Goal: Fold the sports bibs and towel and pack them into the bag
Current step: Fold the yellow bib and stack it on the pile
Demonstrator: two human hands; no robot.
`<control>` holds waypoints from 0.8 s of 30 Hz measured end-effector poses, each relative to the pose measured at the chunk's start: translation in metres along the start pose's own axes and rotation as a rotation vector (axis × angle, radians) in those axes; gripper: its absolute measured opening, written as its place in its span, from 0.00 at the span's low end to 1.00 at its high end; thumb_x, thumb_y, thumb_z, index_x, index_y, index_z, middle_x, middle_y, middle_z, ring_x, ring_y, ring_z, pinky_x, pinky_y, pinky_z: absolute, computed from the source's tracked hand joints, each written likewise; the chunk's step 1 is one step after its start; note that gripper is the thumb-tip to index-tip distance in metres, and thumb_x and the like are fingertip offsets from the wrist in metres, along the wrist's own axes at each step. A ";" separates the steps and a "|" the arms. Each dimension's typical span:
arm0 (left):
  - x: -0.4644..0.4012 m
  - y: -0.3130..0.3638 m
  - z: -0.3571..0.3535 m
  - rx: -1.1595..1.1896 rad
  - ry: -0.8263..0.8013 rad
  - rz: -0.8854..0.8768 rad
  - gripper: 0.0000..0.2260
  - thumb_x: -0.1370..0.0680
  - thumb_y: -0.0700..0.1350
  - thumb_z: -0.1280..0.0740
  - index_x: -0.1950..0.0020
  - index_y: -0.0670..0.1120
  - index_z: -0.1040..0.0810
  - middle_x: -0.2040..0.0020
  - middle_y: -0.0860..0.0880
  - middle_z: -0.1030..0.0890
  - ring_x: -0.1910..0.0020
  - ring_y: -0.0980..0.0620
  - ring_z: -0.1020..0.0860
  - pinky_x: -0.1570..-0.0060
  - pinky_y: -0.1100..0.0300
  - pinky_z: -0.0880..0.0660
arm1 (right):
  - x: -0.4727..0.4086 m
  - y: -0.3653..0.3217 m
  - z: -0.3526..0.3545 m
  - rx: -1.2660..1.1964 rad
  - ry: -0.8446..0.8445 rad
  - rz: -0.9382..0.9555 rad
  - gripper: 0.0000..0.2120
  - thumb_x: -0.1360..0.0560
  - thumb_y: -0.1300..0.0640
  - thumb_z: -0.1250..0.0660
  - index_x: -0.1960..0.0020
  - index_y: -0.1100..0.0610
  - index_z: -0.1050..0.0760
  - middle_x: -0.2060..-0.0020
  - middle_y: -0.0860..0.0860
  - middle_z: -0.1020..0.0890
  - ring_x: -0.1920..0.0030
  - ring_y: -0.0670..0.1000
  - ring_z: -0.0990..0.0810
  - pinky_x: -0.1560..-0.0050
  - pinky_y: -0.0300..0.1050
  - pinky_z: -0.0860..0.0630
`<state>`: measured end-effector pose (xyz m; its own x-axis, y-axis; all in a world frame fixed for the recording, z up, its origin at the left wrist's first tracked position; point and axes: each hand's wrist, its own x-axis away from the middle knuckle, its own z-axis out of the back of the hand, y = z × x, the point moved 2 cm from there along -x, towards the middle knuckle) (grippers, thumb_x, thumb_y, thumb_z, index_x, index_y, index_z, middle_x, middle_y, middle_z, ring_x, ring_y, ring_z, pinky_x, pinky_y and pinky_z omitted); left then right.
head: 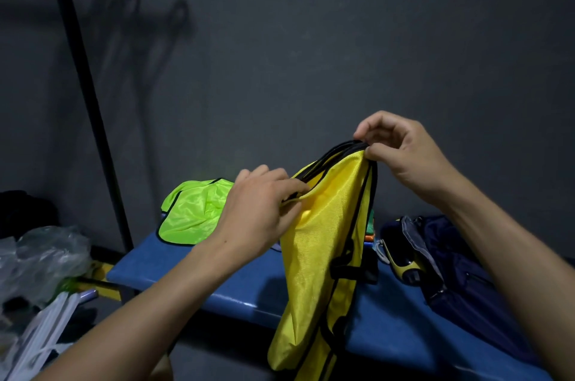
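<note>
Right hand: my right hand (404, 156) is raised above the bench, thumb and curled fingertips pinching the top of the yellow bib (323, 243) at its bunched black-trimmed edge.
Left hand: my left hand (258, 209) is lower and to the left, fingers bent and close together, gripping the bib's black trim and yellow cloth; the fingertips are partly tucked into the fabric.
Yellow bib: it hangs from both hands in a long drape, its upper edge sloping up from my left hand to my right, its lower end falling in front of the blue bench (193, 259).
Green bib: the neon green bib (193, 212) lies crumpled on the bench's far left end, apart from my hands.
Bag: the dark navy bag (460, 271) sits on the bench at right, just beside the hanging bib, mouth open.
Towel: I cannot tell where it is.
Left floor: clear plastic bags (46, 253) bunched beside the bench.
</note>
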<state>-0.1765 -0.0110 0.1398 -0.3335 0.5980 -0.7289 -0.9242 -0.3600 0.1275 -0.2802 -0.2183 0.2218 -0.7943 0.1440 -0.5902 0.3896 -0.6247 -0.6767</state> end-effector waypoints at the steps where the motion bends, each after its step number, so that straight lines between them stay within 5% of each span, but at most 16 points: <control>1: -0.002 -0.001 0.001 0.036 -0.072 0.035 0.11 0.23 0.57 0.36 0.48 0.55 0.17 0.58 0.55 0.21 0.57 0.50 0.26 0.58 0.54 0.36 | 0.001 0.000 0.000 -0.001 -0.006 0.006 0.15 0.27 0.78 0.37 0.52 0.60 0.22 0.57 0.51 0.20 0.56 0.42 0.22 0.53 0.33 0.26; 4: -0.009 -0.005 0.002 0.104 -0.248 0.133 0.19 0.24 0.61 0.41 0.55 0.48 0.18 0.60 0.50 0.20 0.59 0.47 0.24 0.58 0.52 0.29 | 0.002 0.000 -0.002 0.008 -0.027 0.029 0.15 0.26 0.78 0.36 0.51 0.60 0.22 0.56 0.51 0.19 0.54 0.43 0.21 0.52 0.35 0.25; 8: -0.011 -0.013 0.010 0.209 -0.200 0.222 0.13 0.26 0.59 0.26 0.61 0.50 0.17 0.67 0.50 0.19 0.67 0.51 0.24 0.65 0.54 0.27 | 0.005 0.001 -0.006 0.024 -0.058 0.054 0.15 0.26 0.79 0.37 0.51 0.61 0.22 0.56 0.53 0.19 0.53 0.47 0.20 0.52 0.37 0.24; 13: -0.004 -0.002 0.018 0.914 -0.231 0.384 0.04 0.26 0.41 0.23 0.55 0.41 0.15 0.65 0.53 0.16 0.66 0.62 0.21 0.64 0.70 0.27 | 0.008 0.012 -0.005 0.078 0.001 0.034 0.14 0.27 0.78 0.37 0.52 0.61 0.22 0.57 0.58 0.18 0.54 0.49 0.20 0.52 0.44 0.25; 15: -0.001 0.000 0.017 1.074 -0.256 0.411 0.05 0.24 0.42 0.26 0.52 0.40 0.16 0.59 0.51 0.14 0.60 0.59 0.18 0.58 0.69 0.25 | 0.009 0.015 -0.004 0.096 0.021 0.024 0.14 0.27 0.77 0.37 0.52 0.60 0.22 0.55 0.60 0.18 0.55 0.51 0.20 0.52 0.45 0.25; 21: -0.001 -0.006 0.013 1.141 -0.222 0.415 0.07 0.23 0.47 0.30 0.53 0.44 0.16 0.60 0.53 0.16 0.58 0.60 0.21 0.54 0.68 0.27 | 0.012 0.024 0.001 0.124 0.036 0.003 0.13 0.26 0.75 0.36 0.52 0.59 0.21 0.55 0.62 0.18 0.55 0.53 0.20 0.52 0.48 0.25; 24: 0.000 -0.010 0.016 0.834 -0.181 0.186 0.05 0.25 0.50 0.25 0.52 0.50 0.13 0.56 0.51 0.15 0.56 0.57 0.22 0.53 0.66 0.29 | 0.014 0.026 0.002 0.116 0.040 -0.002 0.13 0.27 0.76 0.36 0.52 0.60 0.22 0.55 0.61 0.18 0.56 0.50 0.21 0.53 0.45 0.26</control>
<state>-0.1697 0.0040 0.1495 -0.4513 0.7117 -0.5384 -0.6629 0.1365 0.7362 -0.2827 -0.2338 0.1968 -0.7750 0.1739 -0.6076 0.3300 -0.7086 -0.6237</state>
